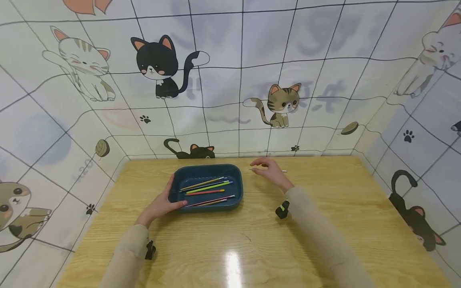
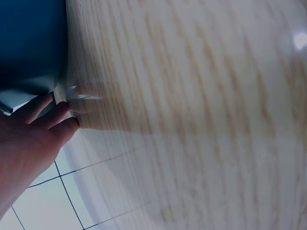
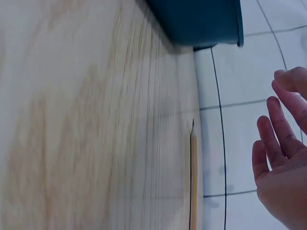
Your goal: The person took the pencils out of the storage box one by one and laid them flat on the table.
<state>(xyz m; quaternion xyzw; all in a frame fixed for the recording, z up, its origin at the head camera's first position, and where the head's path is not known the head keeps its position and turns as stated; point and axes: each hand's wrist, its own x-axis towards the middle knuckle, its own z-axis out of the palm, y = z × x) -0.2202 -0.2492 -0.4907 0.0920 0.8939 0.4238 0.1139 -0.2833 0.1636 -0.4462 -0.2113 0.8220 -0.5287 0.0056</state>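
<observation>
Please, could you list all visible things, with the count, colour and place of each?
table: one, light wood, lower head view
wall covering: one, white with dark grid, around the table
cartoon cats: several, white, black, brown, on the wall covering
paw prints: four, black, there
round shapes: two, olive, there
tray: one, dark blue, on the table, left of middle
pencils: six, yellow, green, red and dark, in the tray
loose pencil: one, yellow, near the table's far edge
wrist devices: two, black, one on each wrist
sleeves: two, beige, on both arms
left hand: one, holding the tray's left end
right hand: one, near the loose pencil, not gripping it
</observation>
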